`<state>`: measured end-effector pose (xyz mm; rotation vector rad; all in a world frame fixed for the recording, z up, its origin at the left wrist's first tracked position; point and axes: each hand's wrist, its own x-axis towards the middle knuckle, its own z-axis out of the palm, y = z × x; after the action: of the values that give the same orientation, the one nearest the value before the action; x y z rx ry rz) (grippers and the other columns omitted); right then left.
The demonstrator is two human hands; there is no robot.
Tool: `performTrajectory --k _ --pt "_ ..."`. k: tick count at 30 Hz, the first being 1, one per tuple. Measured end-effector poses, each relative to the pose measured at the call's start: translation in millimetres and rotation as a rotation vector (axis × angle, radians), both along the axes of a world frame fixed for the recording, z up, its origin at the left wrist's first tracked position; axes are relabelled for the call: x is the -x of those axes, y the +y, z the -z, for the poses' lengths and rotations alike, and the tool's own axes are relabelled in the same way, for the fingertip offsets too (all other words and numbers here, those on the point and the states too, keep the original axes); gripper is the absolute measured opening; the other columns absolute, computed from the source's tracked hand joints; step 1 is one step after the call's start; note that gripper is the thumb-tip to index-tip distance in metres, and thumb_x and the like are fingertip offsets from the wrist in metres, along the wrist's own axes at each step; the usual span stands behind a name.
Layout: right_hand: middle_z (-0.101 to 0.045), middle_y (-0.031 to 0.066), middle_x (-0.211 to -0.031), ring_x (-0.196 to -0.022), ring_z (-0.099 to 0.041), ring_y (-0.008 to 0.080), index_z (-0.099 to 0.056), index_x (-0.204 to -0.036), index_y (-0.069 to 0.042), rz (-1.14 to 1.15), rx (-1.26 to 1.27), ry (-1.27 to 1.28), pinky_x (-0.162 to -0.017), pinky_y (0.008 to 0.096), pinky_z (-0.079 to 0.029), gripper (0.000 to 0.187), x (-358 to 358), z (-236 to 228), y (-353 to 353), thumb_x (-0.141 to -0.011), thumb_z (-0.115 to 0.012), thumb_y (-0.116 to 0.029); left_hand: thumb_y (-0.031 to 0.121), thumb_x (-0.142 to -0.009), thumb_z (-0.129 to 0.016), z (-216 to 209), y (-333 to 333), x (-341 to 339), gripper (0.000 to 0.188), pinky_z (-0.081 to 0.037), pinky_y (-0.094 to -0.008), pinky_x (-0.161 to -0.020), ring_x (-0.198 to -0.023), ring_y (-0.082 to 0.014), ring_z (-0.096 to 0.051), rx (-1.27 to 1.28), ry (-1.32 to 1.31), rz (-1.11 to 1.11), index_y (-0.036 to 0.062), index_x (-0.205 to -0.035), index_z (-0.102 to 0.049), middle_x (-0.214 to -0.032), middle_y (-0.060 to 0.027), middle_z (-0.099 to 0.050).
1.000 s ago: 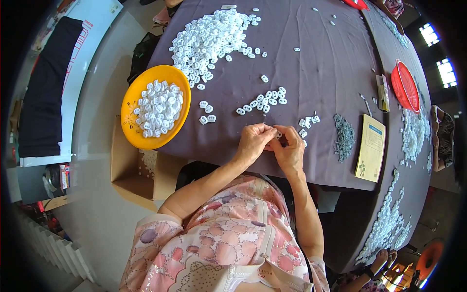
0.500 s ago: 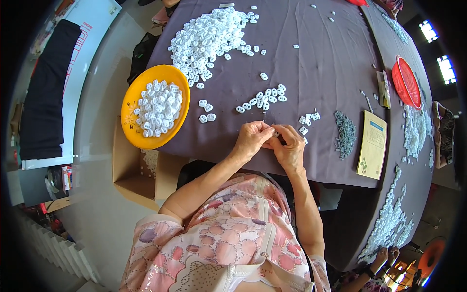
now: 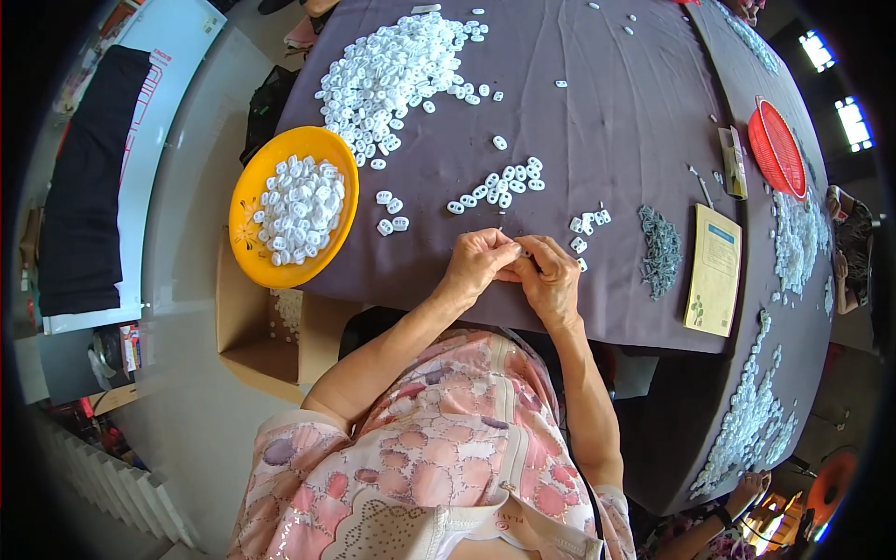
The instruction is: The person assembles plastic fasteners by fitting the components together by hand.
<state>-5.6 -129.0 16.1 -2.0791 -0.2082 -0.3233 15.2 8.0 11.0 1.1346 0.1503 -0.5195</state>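
- Head view: the left hand (image 3: 478, 264) and right hand (image 3: 551, 277) meet fingertip to fingertip at the near edge of the purple surface (image 3: 597, 112), each grip narrow, pinched on a small part too tiny to make out.
- A few white pieces (image 3: 586, 227) lie just at 1 o'clock of the hands.
- A row of white pieces (image 3: 499, 185) sits at 12 o'clock.
- The orange bowl (image 3: 252, 201) of white pieces is at 9 o'clock.
- The big white pile (image 3: 397, 70) lies far at 11 o'clock.

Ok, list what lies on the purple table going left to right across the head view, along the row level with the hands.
Orange bowl of white pieces → left hand → right hand → grey pile of small metal parts → yellow booklet → spread of white pieces at the right edge.
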Motion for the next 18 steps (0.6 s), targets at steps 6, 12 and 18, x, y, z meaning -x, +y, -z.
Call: performTrajectory --k 6,12,18 --pt "-0.064 0.0117 -0.084 -0.072 -0.065 0.0249 -0.065 -0.091 -0.001 0.033 -0.029 0.021 -0.063 0.0306 -0.052 0.020 1.4 -6.3 1.5 -0.071 -0.066 -0.002 0.010 -0.088 -0.055 4.2 -3.2 1.2 0.013 -0.056 -0.0269 -0.063 -0.068 -0.0124 -0.062 0.001 0.036 -0.026 -0.0017 -0.084 -0.059 -0.077 -0.0068 -0.062" --pt "-0.062 0.0130 -0.088 -0.067 -0.063 0.0260 -0.063 -0.096 -0.002 0.057 0.023 0.037 -0.059 0.0317 -0.050 0.026 20.2 -20.9 -21.7 -0.071 -0.068 0.001 0.013 -0.090 -0.054 -1.8 10.8 7.9 0.016 -0.056 -0.0278 -0.059 -0.071 -0.0180 -0.066 -0.065 0.025 0.001 -0.0034 -0.090 -0.058 -0.084 -0.0110 -0.064" --pt "-0.058 0.0103 -0.075 -0.065 -0.058 0.0279 -0.062 -0.081 -0.004 0.415 0.409 -0.014 -0.056 0.0356 -0.046 0.005 21.9 -24.1 -106.1 -0.078 -0.060 -0.002 0.016 -0.089 -0.056 -16.2 52.6 8.2 0.016 -0.047 -0.0192 -0.041 -0.052 -0.0105 -0.061 -0.320 -0.029 -0.004 0.0000 -0.089 -0.059 -0.076 -0.0069 -0.062"
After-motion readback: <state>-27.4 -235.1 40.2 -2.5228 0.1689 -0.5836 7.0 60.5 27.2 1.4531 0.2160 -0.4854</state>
